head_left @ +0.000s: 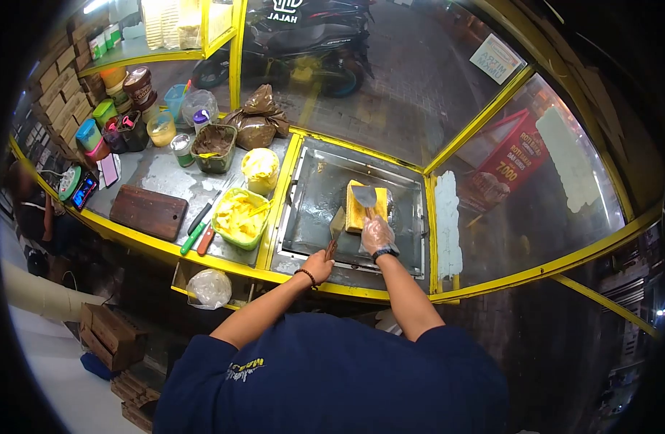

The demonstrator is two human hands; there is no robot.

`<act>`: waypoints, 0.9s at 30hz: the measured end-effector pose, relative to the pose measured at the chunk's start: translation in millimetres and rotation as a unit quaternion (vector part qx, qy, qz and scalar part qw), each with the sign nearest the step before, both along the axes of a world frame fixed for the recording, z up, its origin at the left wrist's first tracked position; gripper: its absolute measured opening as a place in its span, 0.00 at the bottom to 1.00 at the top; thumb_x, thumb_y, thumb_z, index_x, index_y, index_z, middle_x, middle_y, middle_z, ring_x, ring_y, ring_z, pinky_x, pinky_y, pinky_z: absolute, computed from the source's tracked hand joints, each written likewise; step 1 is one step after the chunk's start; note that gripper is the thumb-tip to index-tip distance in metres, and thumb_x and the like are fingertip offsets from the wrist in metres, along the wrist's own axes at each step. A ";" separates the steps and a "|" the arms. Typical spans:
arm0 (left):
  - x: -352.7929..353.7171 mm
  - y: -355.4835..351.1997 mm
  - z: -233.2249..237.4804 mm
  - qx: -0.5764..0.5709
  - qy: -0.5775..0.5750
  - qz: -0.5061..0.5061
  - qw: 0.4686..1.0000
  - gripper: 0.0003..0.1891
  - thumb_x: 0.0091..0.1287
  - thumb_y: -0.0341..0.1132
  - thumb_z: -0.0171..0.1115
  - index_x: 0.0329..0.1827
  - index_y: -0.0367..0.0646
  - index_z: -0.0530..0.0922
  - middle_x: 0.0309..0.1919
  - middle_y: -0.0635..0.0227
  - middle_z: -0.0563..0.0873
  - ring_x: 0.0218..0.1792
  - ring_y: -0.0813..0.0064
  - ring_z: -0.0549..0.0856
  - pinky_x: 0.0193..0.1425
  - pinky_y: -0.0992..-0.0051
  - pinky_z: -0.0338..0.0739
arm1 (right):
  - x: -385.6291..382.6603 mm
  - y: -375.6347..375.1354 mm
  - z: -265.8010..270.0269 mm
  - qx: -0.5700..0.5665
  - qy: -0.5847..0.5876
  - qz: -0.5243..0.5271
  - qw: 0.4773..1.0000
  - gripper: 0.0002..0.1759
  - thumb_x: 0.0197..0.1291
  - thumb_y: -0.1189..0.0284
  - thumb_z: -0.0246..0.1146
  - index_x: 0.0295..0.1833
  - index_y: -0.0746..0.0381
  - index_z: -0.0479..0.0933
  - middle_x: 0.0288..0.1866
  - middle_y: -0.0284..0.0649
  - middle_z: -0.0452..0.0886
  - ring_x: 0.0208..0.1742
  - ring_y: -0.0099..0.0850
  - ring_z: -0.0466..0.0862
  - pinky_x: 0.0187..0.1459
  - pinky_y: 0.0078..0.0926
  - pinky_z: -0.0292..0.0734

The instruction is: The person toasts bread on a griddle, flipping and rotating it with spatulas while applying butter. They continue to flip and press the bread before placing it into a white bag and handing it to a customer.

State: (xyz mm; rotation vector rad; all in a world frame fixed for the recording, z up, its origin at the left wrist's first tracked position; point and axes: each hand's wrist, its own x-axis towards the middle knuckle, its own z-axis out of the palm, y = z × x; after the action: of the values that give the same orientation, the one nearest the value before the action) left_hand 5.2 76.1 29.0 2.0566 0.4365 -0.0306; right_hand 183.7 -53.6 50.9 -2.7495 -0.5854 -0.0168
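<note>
A rectangular block of yellow-brown bread (356,212) lies on the flat metal griddle (314,181). My right hand (378,235), in a clear plastic glove, is closed round the handle of a spatula (365,195) whose flat blade rests over the top of the bread. My left hand (318,265) is bare and closed on the handle of a second spatula (338,223); its blade is at the griddle surface just left of the bread.
Left of the griddle stand a green tub of yellow spread (238,230), a tub of brown spread (214,160), knives (196,236) and a wooden board (149,211). Yellow-framed glass panels surround the griddle. An open drawer (180,277) juts below the counter. A person (36,210) is at far left.
</note>
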 end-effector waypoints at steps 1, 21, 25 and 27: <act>-0.7 0.1 5.3 -0.001 0.012 -0.004 1.000 0.16 0.64 0.41 0.58 0.37 0.31 0.74 0.34 0.40 0.82 0.42 0.42 0.81 0.48 0.54 0.74 | 4.9 6.9 2.9 -0.027 0.013 0.010 1.000 0.21 0.68 0.56 0.51 0.44 0.63 0.77 0.43 0.53 0.84 0.47 0.49 0.84 0.49 0.43 0.78; 92.7 36.1 32.4 0.106 0.072 0.023 0.991 0.17 0.59 0.36 0.54 0.44 0.31 0.80 0.43 0.37 0.82 0.49 0.41 0.81 0.54 0.54 0.75 | -37.4 -116.4 -25.6 0.040 -0.008 -0.142 0.989 0.15 0.62 0.63 0.58 0.42 0.67 0.70 0.40 0.58 0.80 0.46 0.56 0.79 0.47 0.50 0.73; 160.9 34.6 32.1 0.118 0.037 0.004 0.992 0.16 0.59 0.35 0.55 0.42 0.31 0.82 0.38 0.41 0.85 0.43 0.46 0.85 0.47 0.56 0.78 | -95.5 -85.2 -22.6 0.094 0.031 -0.137 0.986 0.14 0.60 0.64 0.59 0.41 0.65 0.70 0.34 0.56 0.80 0.39 0.56 0.81 0.43 0.50 0.75; 187.3 41.5 42.2 0.012 0.028 -0.009 0.999 0.14 0.61 0.35 0.56 0.41 0.32 0.81 0.32 0.49 0.86 0.32 0.56 0.86 0.37 0.61 0.79 | -118.4 -71.6 -27.8 0.149 0.044 -0.076 0.985 0.12 0.59 0.67 0.59 0.40 0.65 0.71 0.32 0.56 0.79 0.38 0.57 0.80 0.41 0.51 0.74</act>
State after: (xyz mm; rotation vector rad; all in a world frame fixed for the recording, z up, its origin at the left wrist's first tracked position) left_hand 192.5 117.6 71.3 2.0876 0.4553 -0.0937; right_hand 65.3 -125.2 23.1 -2.4825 -0.3185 -0.0168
